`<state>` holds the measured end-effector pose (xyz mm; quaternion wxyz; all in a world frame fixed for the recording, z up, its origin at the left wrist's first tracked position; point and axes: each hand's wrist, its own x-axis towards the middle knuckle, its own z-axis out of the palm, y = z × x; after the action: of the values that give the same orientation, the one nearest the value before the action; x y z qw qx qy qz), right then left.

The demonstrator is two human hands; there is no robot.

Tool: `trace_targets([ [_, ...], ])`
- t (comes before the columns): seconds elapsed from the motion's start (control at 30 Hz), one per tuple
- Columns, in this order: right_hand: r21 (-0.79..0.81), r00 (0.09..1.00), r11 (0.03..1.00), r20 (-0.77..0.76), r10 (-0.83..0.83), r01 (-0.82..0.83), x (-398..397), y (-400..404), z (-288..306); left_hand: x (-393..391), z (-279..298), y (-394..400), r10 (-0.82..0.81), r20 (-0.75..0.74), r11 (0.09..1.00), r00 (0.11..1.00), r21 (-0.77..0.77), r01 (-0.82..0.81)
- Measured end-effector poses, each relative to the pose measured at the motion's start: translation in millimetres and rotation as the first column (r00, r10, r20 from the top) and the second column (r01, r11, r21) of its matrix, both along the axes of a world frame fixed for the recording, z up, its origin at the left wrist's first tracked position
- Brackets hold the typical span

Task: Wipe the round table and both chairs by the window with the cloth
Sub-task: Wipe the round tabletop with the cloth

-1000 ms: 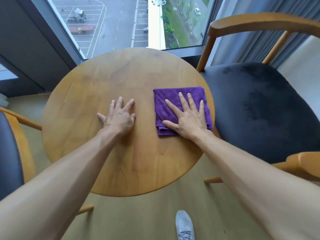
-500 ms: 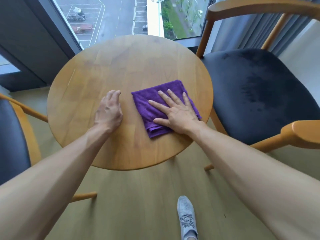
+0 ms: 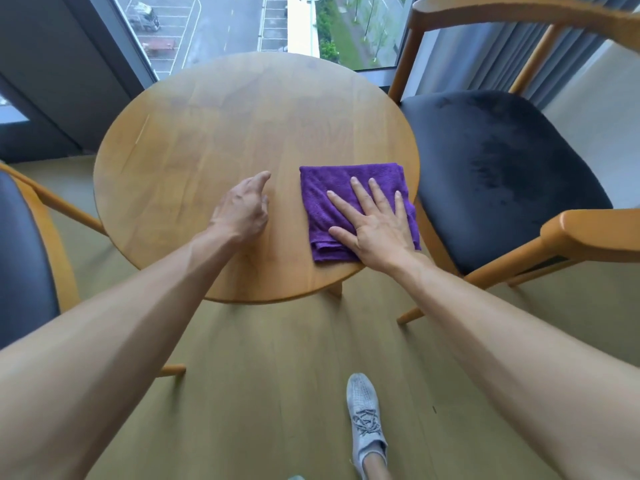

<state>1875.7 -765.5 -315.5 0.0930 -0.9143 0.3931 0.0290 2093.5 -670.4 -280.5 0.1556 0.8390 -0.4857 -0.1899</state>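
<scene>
A folded purple cloth [image 3: 323, 192] lies on the round wooden table [image 3: 221, 126], near its right front edge. My right hand [image 3: 375, 226] presses flat on the cloth with straight, spread fingers. My left hand [image 3: 244, 209] hovers or rests just left of the cloth, turned on its side with fingers loosely curled, holding nothing. A wooden chair with a dark seat [image 3: 498, 174] stands to the right of the table. Part of a second chair [image 3: 24, 251] shows at the left edge.
A large window [image 3: 242, 26] runs behind the table, with a curtain [image 3: 491, 53] at the back right. The right chair's armrest [image 3: 595, 233] juts toward me. My grey shoe [image 3: 365, 417] stands on the wooden floor in front of the table.
My right hand slid the cloth left toward the middle, then back right to the table's right front edge. My left hand lifted off its flat palm and turned on its side.
</scene>
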Motion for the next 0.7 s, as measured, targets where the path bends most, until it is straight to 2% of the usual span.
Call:
trace_targets([
  [0.13,0.009,0.999,0.999,0.015,-0.051,0.051,6.1,31.5,-1.2,-7.7,1.3,11.0,0.007,-0.036,0.999,0.999,-0.048,-0.009],
  [0.27,0.009,0.996,0.996,-0.007,-0.092,0.092,23.0,64.3,-1.4,-23.3,1.2,26.2,-0.052,0.051,0.993,0.997,-0.105,0.057],
  [0.43,0.065,0.991,0.989,0.01,-0.131,0.13,54.0,107.1,0.3,-34.2,-6.1,50.5,-0.133,0.047,0.974,0.99,-0.18,0.139],
  [0.5,0.155,0.986,0.978,0.065,-0.152,0.14,66.7,118.8,4.1,-33.3,-10.0,60.0,-0.118,0.037,0.977,0.992,-0.174,0.123],
  [0.6,0.426,0.937,0.893,0.23,-0.262,0.144,73.3,118.6,16.0,-36.2,-15.9,61.3,-0.007,0.124,0.994,0.992,-0.103,0.02],
  [0.7,0.559,0.807,0.807,0.381,-0.452,0.189,58.9,97.5,30.4,-63.2,-21.6,46.8,0.048,0.233,0.997,0.971,0.055,-0.062],
])
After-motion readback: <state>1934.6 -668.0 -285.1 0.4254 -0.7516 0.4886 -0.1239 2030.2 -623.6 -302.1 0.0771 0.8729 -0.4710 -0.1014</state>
